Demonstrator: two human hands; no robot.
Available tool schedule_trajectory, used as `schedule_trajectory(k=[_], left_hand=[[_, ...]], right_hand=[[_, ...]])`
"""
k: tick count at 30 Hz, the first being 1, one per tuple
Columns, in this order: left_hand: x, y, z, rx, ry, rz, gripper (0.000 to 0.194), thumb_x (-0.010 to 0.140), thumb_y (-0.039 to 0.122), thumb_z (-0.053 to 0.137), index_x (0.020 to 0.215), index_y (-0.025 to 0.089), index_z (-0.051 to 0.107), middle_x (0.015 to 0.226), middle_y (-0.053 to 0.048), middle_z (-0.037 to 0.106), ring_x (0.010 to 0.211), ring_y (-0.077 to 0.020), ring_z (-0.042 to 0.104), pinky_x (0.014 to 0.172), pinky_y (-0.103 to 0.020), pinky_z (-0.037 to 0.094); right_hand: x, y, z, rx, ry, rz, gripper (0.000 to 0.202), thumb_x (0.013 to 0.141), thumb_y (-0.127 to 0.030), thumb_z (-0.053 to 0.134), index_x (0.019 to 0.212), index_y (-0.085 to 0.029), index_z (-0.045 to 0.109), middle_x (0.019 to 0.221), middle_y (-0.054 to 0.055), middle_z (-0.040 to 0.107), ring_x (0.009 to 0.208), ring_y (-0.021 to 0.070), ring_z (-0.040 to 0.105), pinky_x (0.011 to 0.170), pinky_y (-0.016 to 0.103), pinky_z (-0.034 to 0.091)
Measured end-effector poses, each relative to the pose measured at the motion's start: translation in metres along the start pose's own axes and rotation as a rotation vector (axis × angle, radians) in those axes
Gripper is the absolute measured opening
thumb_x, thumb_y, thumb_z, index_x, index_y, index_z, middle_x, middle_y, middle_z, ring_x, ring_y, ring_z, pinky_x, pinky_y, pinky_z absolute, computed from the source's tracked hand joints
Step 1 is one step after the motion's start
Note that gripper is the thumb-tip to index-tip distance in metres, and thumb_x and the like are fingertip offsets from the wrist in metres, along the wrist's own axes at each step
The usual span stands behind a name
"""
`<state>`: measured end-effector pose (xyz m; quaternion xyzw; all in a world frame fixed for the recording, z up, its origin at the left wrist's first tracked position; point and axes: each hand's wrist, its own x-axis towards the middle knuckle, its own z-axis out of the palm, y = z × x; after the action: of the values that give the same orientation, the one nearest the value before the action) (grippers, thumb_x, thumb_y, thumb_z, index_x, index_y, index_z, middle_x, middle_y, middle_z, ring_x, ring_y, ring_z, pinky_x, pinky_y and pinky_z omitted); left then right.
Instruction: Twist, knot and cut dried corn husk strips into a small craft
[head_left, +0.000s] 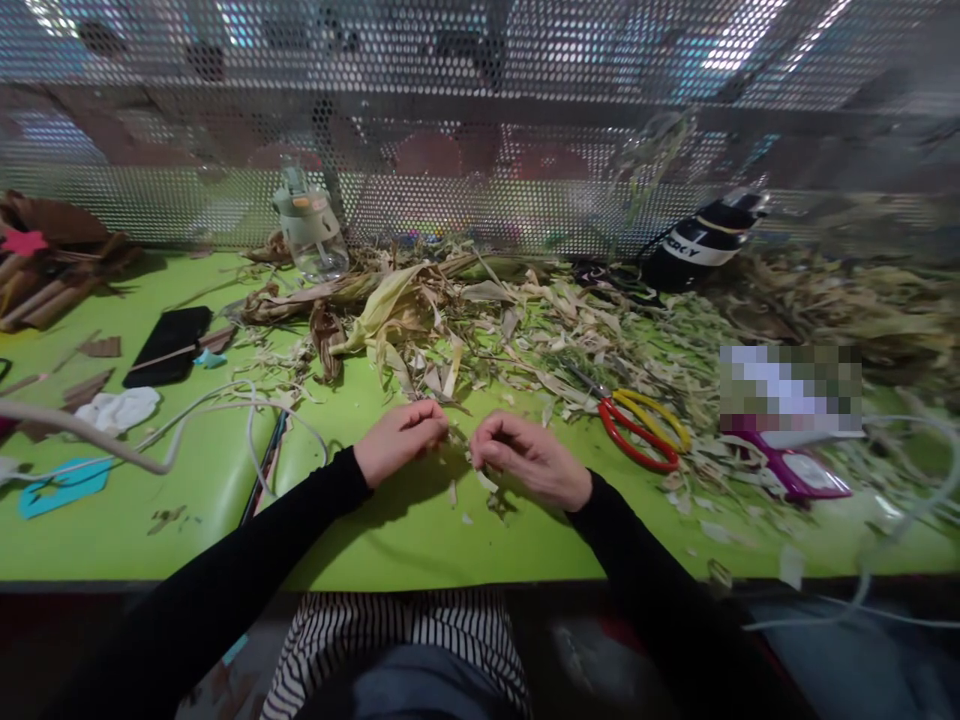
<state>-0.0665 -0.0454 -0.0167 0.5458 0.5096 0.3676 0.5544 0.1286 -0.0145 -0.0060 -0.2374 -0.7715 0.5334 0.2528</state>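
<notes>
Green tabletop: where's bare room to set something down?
The green tabletop is bare between the left hand, right hand and its front edge, barring small scraps. Another nearly bare patch lies between the blue tag and left sleeve. It's crowded farther back, where corn husks reach past the scissors, and around the smartphone.

Scraps (457,436) between left hand (403,438) and right hand (531,460), perhaps corn husk, are too small to tell; the left edge crops a thick cable (82,431).
</notes>
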Motion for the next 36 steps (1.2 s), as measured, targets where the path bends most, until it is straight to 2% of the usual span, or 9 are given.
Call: schedule_trajectory(k=[2, 4, 8, 11, 15, 22, 27, 31, 36], left_hand=[[-0.002, 0.004, 0.0, -0.292, -0.074, -0.07, 0.021, 0.078, 0.036, 0.053, 0.073, 0.016, 0.05, 0.069, 0.001, 0.052, 0.054, -0.0067, 0.045, 0.046, -0.018, 0.035], [-0.004, 0.005, 0.001, -0.483, -0.122, -0.066, 0.025, 0.076, 0.039, 0.057, 0.073, 0.015, 0.049, 0.077, -0.001, 0.055, 0.052, -0.0048, 0.045, 0.04, -0.016, 0.031], [-0.006, 0.004, 0.005, -0.636, -0.223, -0.057, 0.029, 0.077, 0.041, 0.058, 0.072, 0.016, 0.045, 0.074, 0.0, 0.056, 0.04, -0.0017, 0.038, 0.03, -0.015, 0.021], [-0.006, 0.004, 0.007, -0.633, -0.268, -0.08, 0.027, 0.078, 0.039, 0.057, 0.072, 0.016, 0.044, 0.069, 0.002, 0.054, 0.035, 0.0005, 0.032, 0.03, -0.015, 0.016], [-0.007, 0.007, 0.006, -0.586, -0.224, -0.072, 0.025, 0.08, 0.036, 0.056, 0.072, 0.015, 0.045, 0.068, 0.002, 0.055, 0.035, 0.0019, 0.03, 0.035, -0.015, 0.016], [-0.009, 0.008, 0.004, -0.473, -0.204, -0.106, 0.027, 0.081, 0.039, 0.055, 0.073, 0.014, 0.05, 0.068, 0.002, 0.055, 0.039, 0.0005, 0.029, 0.037, -0.017, 0.015], [-0.013, 0.01, 0.001, -0.411, -0.239, -0.156, 0.028, 0.081, 0.04, 0.056, 0.073, 0.015, 0.05, 0.068, 0.003, 0.054, 0.041, 0.0, 0.03, 0.038, -0.016, 0.015], [-0.014, 0.01, -0.001, -0.408, -0.224, -0.147, 0.028, 0.081, 0.042, 0.055, 0.074, 0.015, 0.048, 0.074, 0.001, 0.055, 0.044, -0.001, 0.034, 0.039, -0.016, 0.021], [-0.013, 0.009, 0.002, -0.236, -0.103, 0.027, 0.026, 0.083, 0.041, 0.052, 0.076, 0.015, 0.05, 0.079, 0.0, 0.051, 0.061, -0.0061, 0.044, 0.053, -0.018, 0.037]], right_hand=[[-0.001, -0.001, 0.001, 0.028, -0.003, 0.027, 0.024, 0.088, -0.04, 0.049, 0.08, -0.017, 0.053, 0.071, 0.0, 0.058, 0.058, 0.0088, 0.049, 0.054, 0.023, 0.042], [-0.002, -0.001, 0.003, 0.095, -0.023, 0.046, 0.026, 0.088, -0.042, 0.048, 0.081, -0.017, 0.052, 0.076, 0.001, 0.06, 0.055, 0.0078, 0.049, 0.052, 0.023, 0.042], [-0.002, -0.003, 0.007, 0.259, -0.053, 0.07, 0.027, 0.089, -0.045, 0.045, 0.082, -0.019, 0.046, 0.077, 0.002, 0.062, 0.052, 0.0073, 0.051, 0.049, 0.023, 0.042], [-0.002, -0.005, 0.009, 0.188, -0.001, 0.076, 0.028, 0.09, -0.045, 0.043, 0.08, -0.019, 0.045, 0.066, -0.002, 0.054, 0.052, 0.0081, 0.048, 0.049, 0.022, 0.04], [0.0, -0.007, 0.008, -0.123, 0.121, 0.044, 0.026, 0.092, -0.04, 0.04, 0.077, -0.02, 0.046, 0.062, -0.003, 0.046, 0.052, 0.0087, 0.043, 0.049, 0.022, 0.037], [0.001, -0.008, 0.007, -0.476, 0.132, -0.041, 0.029, 0.094, -0.038, 0.036, 0.076, -0.019, 0.049, 0.062, -0.002, 0.048, 0.053, 0.0096, 0.044, 0.05, 0.023, 0.036], [0.001, -0.004, 0.009, -0.495, 0.08, -0.052, 0.029, 0.094, -0.038, 0.036, 0.078, -0.019, 0.051, 0.067, 0.0, 0.053, 0.058, 0.0103, 0.049, 0.054, 0.023, 0.038], [0.003, 0.0, 0.01, -0.418, 0.062, 0.034, 0.028, 0.093, -0.039, 0.038, 0.08, -0.018, 0.051, 0.065, -0.001, 0.053, 0.055, 0.01, 0.048, 0.051, 0.023, 0.039], [0.005, 0.004, 0.007, -0.3, 0.062, 0.089, 0.028, 0.089, -0.04, 0.046, 0.104, -0.017, 0.054, 0.074, 0.001, 0.061, 0.058, 0.0108, 0.054, 0.053, 0.024, 0.044]])
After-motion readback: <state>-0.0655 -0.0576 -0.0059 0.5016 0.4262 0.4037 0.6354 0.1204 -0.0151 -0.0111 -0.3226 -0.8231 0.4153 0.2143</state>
